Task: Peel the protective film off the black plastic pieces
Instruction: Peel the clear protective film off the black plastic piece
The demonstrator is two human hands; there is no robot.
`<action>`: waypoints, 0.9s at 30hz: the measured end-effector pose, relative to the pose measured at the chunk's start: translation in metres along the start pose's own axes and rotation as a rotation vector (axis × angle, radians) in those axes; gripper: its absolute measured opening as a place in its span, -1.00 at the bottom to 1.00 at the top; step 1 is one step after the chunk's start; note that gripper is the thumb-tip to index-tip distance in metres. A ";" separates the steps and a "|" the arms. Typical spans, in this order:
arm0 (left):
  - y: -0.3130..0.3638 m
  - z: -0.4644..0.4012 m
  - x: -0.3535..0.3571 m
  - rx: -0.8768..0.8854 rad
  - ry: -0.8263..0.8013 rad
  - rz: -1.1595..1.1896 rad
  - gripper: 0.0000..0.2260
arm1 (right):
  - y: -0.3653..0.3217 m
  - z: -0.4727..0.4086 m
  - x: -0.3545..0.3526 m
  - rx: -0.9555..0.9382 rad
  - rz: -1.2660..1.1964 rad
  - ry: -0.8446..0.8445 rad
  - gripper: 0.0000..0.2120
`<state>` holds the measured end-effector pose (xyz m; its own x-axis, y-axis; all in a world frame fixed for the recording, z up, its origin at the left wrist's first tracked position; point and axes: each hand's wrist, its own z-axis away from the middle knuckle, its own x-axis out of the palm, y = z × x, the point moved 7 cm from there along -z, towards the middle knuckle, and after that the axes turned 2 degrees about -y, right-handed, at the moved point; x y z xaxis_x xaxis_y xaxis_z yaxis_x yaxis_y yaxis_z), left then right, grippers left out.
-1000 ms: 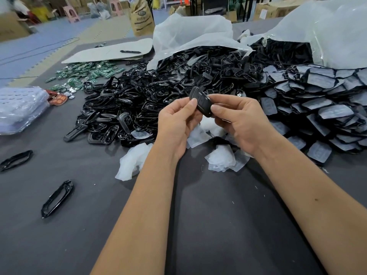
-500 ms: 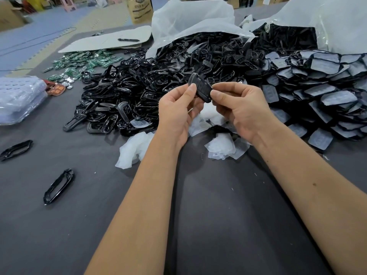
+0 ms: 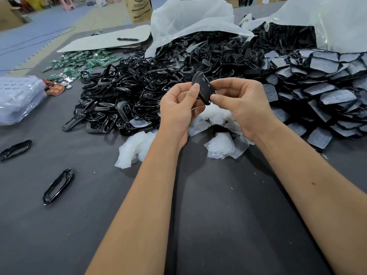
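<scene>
**A:** Start big. What am I working over?

**B:** A dark cloth table [image 3: 228,225], matte and slightly fuzzy. On it I see a heap [image 3: 127,100] of glossy black frames, all hard curved plastic that catches the light. To the right sits a stack [image 3: 325,92] of flat pieces with film on, which looks grey and dull against the black. Behind both are two clear bags [image 3: 190,18], thin and crinkled.

**A:** And the peeled film?

**B:** It lies in limp white scraps [image 3: 137,149] just below my hands, soft and nearly weightless (they would drift at a breath, I suspect).

**A:** Where is the piece itself?

**B:** The piece [image 3: 202,86] is held up over the heap, between both hands. It is a small rounded black shell, smooth and shiny, with slots in its face. I judge it light and stiff, and slippery on the glossy side, so I take it by the edges and not the face.

**A:** Your hands?

**B:** My left hand [image 3: 178,110] pinches the piece's left edge, thumb up against it. My right hand [image 3: 244,104] pinches the lower right end between thumb and forefinger, other fingers curled.

**A:** Any film on it?

**B:** I cannot tell. If there is, I would lift it at a corner with a nail; it should stretch, then tear if yanked.
</scene>
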<state>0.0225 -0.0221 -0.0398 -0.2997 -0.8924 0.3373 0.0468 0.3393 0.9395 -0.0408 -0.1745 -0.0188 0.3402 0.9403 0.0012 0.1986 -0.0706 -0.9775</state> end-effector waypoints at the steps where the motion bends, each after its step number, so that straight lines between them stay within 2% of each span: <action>1: 0.000 0.000 0.001 0.000 -0.004 -0.013 -0.94 | -0.003 0.000 -0.002 -0.042 0.079 0.029 -0.77; 4: -0.001 -0.001 0.000 -0.050 0.011 -0.025 -0.79 | -0.018 0.004 -0.004 -0.215 0.427 0.115 -0.81; 7: -0.005 -0.005 -0.005 -0.162 0.027 0.015 -0.61 | -0.035 0.012 -0.002 -0.437 0.628 0.166 -0.78; 8: -0.006 -0.005 -0.006 -0.181 0.012 -0.004 -0.63 | -0.039 0.014 -0.001 -0.502 0.660 0.169 -0.77; 10: -0.006 -0.004 -0.003 -0.164 -0.044 -0.042 -0.84 | -0.040 0.016 0.004 -0.565 0.691 0.134 -0.79; 11: -0.005 -0.002 -0.001 -0.138 -0.070 -0.073 -0.94 | -0.039 0.016 0.008 -0.565 0.694 0.102 -0.79; 16: -0.003 0.000 -0.003 -0.081 0.000 -0.188 -0.93 | -0.021 0.011 0.013 -0.449 0.724 0.036 -0.73; 21: 0.004 -0.003 -0.015 -0.008 0.100 -0.199 -0.92 | -0.016 0.008 0.008 -0.338 0.691 0.027 -0.78; 25: 0.013 -0.005 -0.025 0.077 0.182 -0.175 -0.91 | -0.018 0.008 0.017 -0.278 0.692 -0.175 -0.98; 27: 0.014 -0.005 -0.030 0.089 0.212 -0.146 -0.91 | -0.016 0.010 0.028 -0.258 0.746 -0.313 -0.84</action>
<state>0.0373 0.0079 -0.0362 -0.0903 -0.9731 0.2120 -0.0692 0.2185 0.9734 -0.0441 -0.1438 -0.0051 0.2024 0.6631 -0.7206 0.2393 -0.7470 -0.6202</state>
